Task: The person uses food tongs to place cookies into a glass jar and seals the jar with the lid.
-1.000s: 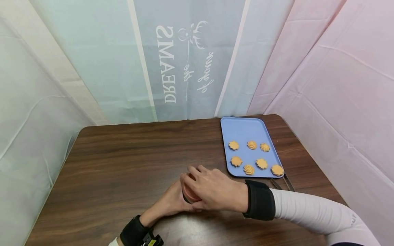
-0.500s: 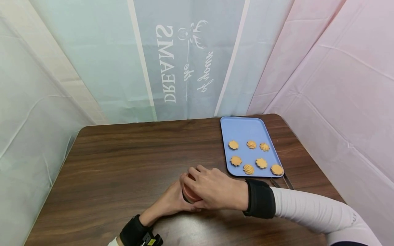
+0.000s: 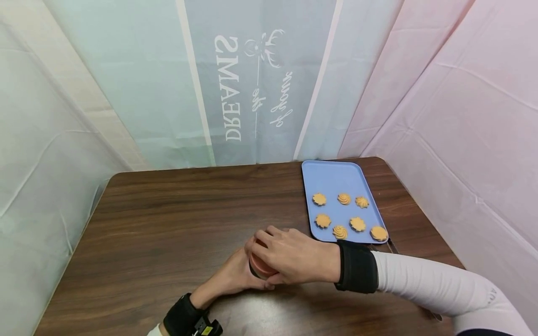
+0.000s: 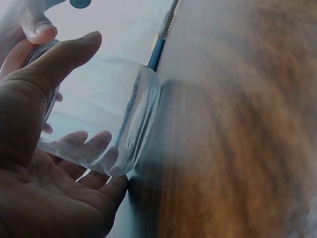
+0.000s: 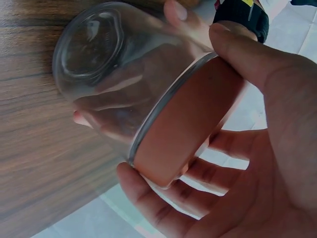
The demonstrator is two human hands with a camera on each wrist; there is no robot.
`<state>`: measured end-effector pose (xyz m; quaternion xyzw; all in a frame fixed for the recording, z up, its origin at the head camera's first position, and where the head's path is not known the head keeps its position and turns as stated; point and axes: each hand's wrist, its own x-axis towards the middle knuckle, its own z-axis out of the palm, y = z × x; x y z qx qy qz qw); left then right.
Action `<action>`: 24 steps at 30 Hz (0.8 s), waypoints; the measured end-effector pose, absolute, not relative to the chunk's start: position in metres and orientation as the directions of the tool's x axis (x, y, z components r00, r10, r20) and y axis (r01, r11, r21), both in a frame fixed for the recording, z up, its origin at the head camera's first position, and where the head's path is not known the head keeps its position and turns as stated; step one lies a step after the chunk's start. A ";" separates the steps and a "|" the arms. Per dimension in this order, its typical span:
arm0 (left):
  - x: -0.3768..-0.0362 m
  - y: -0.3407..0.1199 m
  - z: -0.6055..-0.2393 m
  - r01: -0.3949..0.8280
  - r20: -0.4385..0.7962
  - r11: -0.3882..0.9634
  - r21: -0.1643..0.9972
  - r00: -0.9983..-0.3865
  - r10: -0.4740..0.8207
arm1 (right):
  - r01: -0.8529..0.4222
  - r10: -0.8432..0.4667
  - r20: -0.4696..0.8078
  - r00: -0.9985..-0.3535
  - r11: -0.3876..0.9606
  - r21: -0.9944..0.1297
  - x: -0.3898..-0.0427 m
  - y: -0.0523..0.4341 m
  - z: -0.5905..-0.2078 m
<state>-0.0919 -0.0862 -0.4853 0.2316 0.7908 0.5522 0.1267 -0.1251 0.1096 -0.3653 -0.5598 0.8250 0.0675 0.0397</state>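
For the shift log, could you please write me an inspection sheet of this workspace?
Surface: dark wooden table.
Job's things: clear glass jar with a pink lid, standing on the table.
Clutter: blue tray holding seven cookies; dark tongs partly hidden behind the right sleeve.
Hands: left hand holds the jar's body; right hand grips the lid from above.
Cables: nothing seen.
Surroundings: pastel cloth backdrop with mirrored lettering.

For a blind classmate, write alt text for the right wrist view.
A right hand grips the orange lid of a clear glass jar, while left-hand fingers show through the glass, above a dark wooden table.
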 end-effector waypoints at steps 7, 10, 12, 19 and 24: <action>-0.092 -0.085 -0.486 0.209 0.040 0.274 0.939 -0.856 0.515 | -0.956 -0.947 -0.135 -0.291 0.283 0.074 -0.131 0.114 -0.366; -0.092 -0.086 -0.487 0.215 0.049 0.260 0.941 -0.849 0.525 | -0.970 -0.962 -0.130 -0.240 0.234 0.060 -0.136 0.116 -0.366; -0.091 -0.086 -0.488 0.215 0.053 0.249 0.944 -0.846 0.530 | -0.976 -0.967 -0.132 -0.217 0.213 0.042 -0.139 0.117 -0.366; -0.091 -0.086 -0.489 0.197 0.041 0.242 0.950 -0.848 0.529 | -0.987 -0.976 -0.154 -0.155 0.159 -0.011 -0.147 0.117 -0.366; -0.092 -0.087 -0.488 0.184 0.043 0.202 0.962 -0.832 0.552 | -0.994 -0.984 -0.152 -0.089 0.098 -0.049 -0.152 0.119 -0.365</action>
